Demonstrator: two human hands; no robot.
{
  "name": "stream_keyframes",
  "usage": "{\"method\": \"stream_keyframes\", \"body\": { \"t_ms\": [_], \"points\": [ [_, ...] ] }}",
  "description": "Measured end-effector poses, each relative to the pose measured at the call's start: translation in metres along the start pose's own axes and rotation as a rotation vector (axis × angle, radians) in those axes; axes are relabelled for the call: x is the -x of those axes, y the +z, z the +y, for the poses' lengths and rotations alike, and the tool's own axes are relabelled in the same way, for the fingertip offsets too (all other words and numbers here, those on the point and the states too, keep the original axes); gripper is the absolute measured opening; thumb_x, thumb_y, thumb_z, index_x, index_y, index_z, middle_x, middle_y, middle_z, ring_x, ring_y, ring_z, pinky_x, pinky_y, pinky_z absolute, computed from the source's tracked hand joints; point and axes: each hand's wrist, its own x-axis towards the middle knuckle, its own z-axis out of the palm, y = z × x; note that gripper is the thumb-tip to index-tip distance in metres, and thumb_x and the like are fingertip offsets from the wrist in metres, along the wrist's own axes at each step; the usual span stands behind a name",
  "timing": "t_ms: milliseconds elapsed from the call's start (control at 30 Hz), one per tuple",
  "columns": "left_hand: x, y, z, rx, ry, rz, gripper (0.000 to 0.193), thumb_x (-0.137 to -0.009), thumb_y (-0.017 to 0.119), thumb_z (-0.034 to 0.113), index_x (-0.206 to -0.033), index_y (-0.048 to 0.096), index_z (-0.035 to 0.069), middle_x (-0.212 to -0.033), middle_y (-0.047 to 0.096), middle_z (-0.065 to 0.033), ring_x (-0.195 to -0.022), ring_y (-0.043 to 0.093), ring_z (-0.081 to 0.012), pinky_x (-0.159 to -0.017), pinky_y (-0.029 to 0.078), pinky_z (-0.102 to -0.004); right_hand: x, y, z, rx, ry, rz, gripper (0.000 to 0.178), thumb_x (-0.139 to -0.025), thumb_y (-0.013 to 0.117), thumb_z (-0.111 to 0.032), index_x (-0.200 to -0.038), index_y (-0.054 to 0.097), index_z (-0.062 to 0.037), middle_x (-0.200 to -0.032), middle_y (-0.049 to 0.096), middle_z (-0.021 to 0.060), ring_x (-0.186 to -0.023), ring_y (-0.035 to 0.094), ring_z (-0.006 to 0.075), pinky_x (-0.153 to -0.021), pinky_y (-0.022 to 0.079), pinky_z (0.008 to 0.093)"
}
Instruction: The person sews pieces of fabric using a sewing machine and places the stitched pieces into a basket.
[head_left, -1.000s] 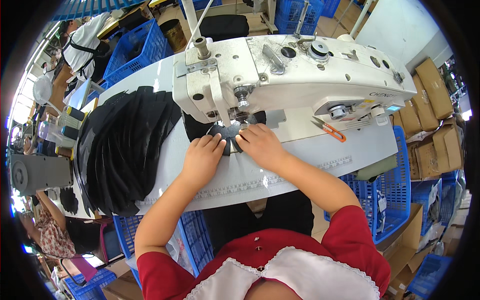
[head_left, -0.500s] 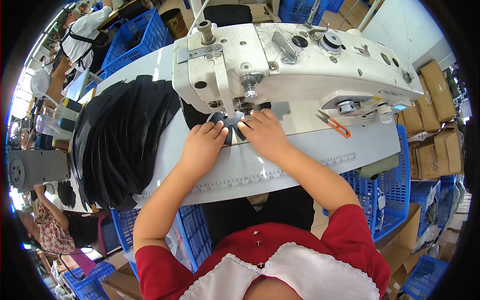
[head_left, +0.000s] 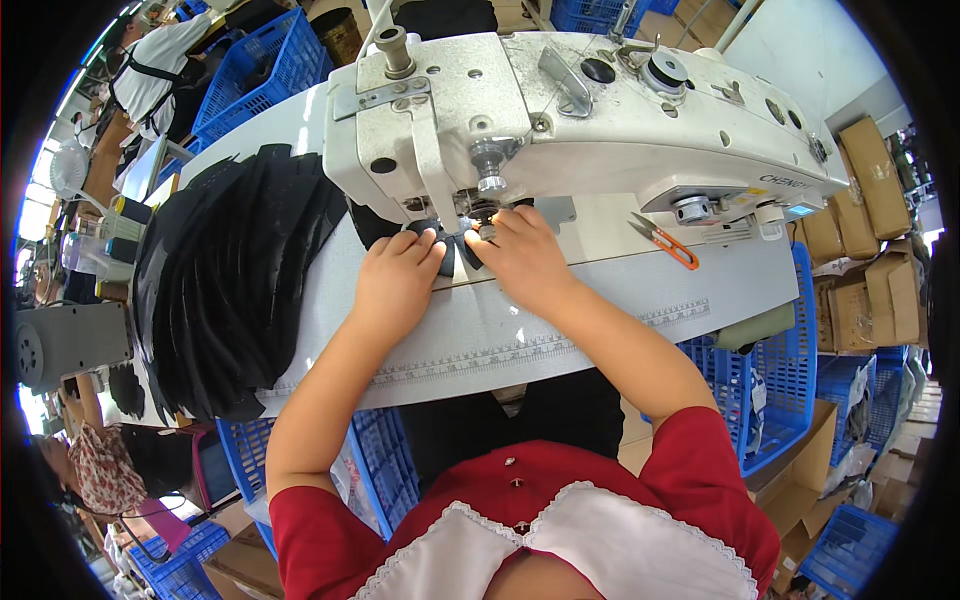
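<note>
A piece of black fabric (head_left: 452, 262) lies under the needle area of a white sewing machine (head_left: 590, 130). My left hand (head_left: 398, 282) has its fingers curled and pressed on the fabric's left side. On the right side, my right hand (head_left: 522, 258) pinches the fabric close to the presser foot, which the fingers and machine head partly hide. Left of the machine, a large fanned stack of black fabric pieces (head_left: 235, 290) rests on the table. Orange-handled thread snips (head_left: 672, 245) lie on the machine bed to the right of my right hand.
The pale table (head_left: 560, 350) has a printed ruler along its near edge. Blue crates (head_left: 385, 470) stand below it, with another blue crate (head_left: 790, 370) at the right. Cardboard boxes (head_left: 875, 180) are stacked at the far right. Other people work at the left.
The view has shifted slightly, so the machine and stack sit a little further left. Both hands stay on the fabric by the needle, with little change in grip.
</note>
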Motion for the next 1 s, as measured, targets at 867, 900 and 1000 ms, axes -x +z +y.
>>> {"method": "stream_keyframes", "body": {
  "t_ms": [867, 900, 1000],
  "points": [
    [-0.006, 0.001, -0.004, 0.187, -0.053, 0.088, 0.024, -0.067, 0.067, 0.003, -0.091, 0.069, 0.007, -0.097, 0.066, -0.0056, -0.090, 0.062, -0.0260, -0.079, 0.048, -0.0395, -0.001, -0.007, -0.004, 0.057, 0.016, -0.105, 0.035, -0.075, 0.060, -0.008, -0.110, 0.066, -0.0087, -0.088, 0.063, 0.0083, -0.099, 0.058, 0.0258, -0.096, 0.042, 0.0398],
    [-0.007, 0.001, -0.004, 0.186, -0.052, 0.089, 0.024, -0.067, 0.067, 0.003, -0.091, 0.069, 0.007, -0.097, 0.066, -0.0056, -0.090, 0.062, -0.0260, -0.079, 0.048, -0.0395, -0.002, -0.007, -0.005, 0.053, 0.020, -0.115, 0.033, -0.075, 0.060, -0.008, -0.108, 0.067, -0.0089, -0.088, 0.063, 0.0077, -0.098, 0.058, 0.0255, -0.097, 0.042, 0.0400],
    [-0.011, 0.001, -0.006, 0.228, -0.056, 0.106, 0.022, -0.066, 0.067, 0.002, -0.087, 0.069, 0.007, -0.090, 0.065, -0.0056, -0.087, 0.062, -0.0261, -0.079, 0.048, -0.0393, -0.001, -0.007, -0.003, 0.063, -0.001, -0.086, 0.030, -0.074, 0.061, -0.008, -0.103, 0.069, -0.0095, -0.088, 0.063, 0.0064, -0.097, 0.059, 0.0237, -0.099, 0.042, 0.0404]
  ]
}}
